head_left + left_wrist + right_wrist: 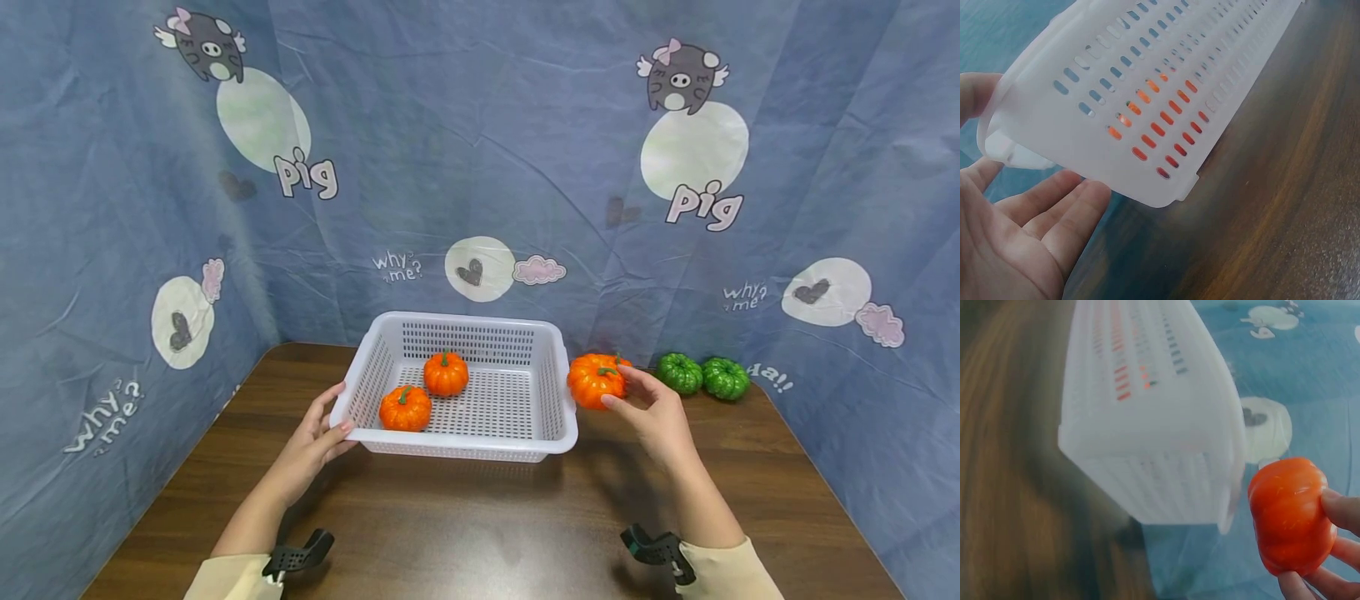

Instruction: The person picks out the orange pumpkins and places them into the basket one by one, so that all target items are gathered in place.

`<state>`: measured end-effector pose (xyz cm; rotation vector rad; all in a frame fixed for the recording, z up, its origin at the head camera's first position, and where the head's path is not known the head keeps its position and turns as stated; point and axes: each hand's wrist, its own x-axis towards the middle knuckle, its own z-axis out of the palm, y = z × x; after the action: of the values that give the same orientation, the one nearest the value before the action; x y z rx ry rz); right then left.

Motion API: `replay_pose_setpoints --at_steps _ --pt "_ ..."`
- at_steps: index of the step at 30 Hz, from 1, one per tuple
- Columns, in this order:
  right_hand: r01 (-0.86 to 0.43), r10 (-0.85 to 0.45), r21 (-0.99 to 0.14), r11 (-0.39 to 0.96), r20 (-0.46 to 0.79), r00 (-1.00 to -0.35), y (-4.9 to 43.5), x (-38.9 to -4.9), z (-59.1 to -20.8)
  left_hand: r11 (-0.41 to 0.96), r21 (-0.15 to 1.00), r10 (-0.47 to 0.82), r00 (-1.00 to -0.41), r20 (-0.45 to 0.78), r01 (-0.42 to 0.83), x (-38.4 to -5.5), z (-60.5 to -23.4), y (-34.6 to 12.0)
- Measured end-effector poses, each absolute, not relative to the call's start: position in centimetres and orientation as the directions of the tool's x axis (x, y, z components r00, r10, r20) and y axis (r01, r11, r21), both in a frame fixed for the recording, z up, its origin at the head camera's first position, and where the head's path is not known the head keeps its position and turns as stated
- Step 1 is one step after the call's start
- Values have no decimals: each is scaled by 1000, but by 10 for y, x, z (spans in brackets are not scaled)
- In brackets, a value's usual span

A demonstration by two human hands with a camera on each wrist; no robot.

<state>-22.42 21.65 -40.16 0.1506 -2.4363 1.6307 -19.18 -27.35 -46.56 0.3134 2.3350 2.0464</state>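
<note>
Left hand [306, 443] on a white basket [457, 441], right hand [662, 417] pinching an orange pumpkin [595, 385].
In the head view, this pumpkin is just beside the basket's right end; two pumpkins [405, 410] sit inside, and two green pumpkins [679, 373] lie farther right on the table [450, 517]. The left wrist view shows that hand partly closed at the rim, lower fingers fairly straight. In the right wrist view, thumb and fingers, parted to the pumpkin's width, grip it, apart from the basket.

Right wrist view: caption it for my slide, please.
A right hand holds an orange pumpkin beside a white slotted basket.
</note>
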Motion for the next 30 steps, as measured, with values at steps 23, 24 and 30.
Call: replay_pose_setpoints --at_steps 23,24,30 --pt "-259 -60 -925 277 252 -966 167 -229 -407 120 985 156 -982 101 121 -192 -466 -273" --pt "-260 -63 -926 274 253 -965 165 -229 -406 118 986 156 -983 101 120 -192 -466 -273" --pt "-252 -83 -930 269 238 -968 151 -231 -405 115 987 152 -984 97 115 -192 -466 -273"
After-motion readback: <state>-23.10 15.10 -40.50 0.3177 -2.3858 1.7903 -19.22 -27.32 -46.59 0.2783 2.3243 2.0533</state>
